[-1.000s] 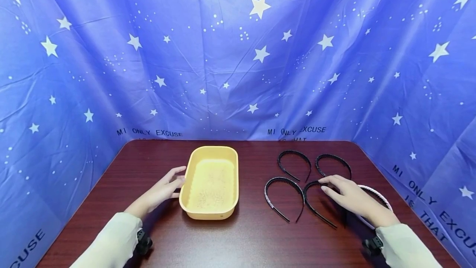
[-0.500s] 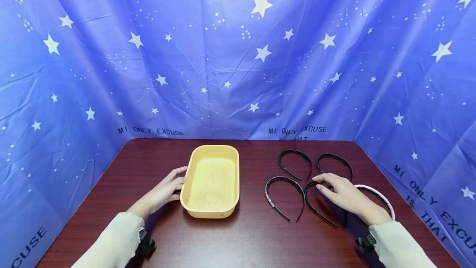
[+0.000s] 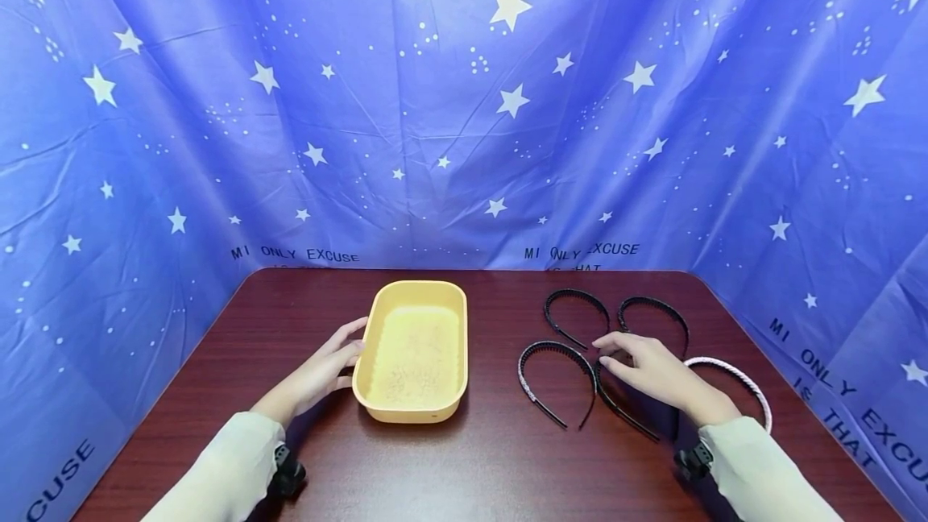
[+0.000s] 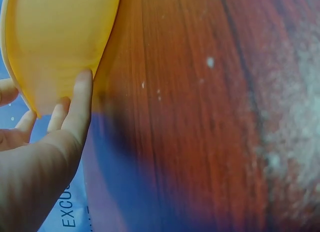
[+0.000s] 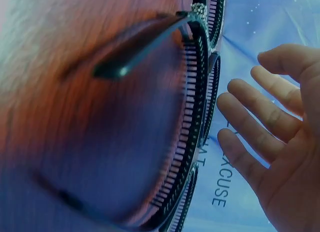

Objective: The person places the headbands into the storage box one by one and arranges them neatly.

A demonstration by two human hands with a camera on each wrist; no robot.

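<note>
A yellow plastic bin point(image 3: 362, 393) stands left of the table's middle. My left hand point(image 3: 315, 377) has its fingers against the bin's left wall; in the left wrist view the fingertips touch the outside of the yellow wall point(image 4: 55, 46). Over on the right, my right hand point(image 3: 656, 373) hovers above a black toothed headband point(image 3: 629, 420), fingers loosely bent and holding nothing. The right wrist view shows that hand point(image 5: 280, 122) apart from the headband's teeth point(image 5: 192, 91). Beside it on the left lies a black headband with a glittery side point(image 3: 525, 377).
Two more black headbands lie farther back, one left point(image 3: 548, 312) and one right point(image 3: 656, 304). A pale braided headband point(image 3: 757, 393) sits partly behind the right forearm. The dark red wooden table point(image 3: 464, 474) is backed by a blue star-patterned curtain point(image 3: 435, 103).
My right hand has moved left over the headbands, uncovering more of the pale one. My left hand stays at the bin. The bin and headbands have not moved on the table.
</note>
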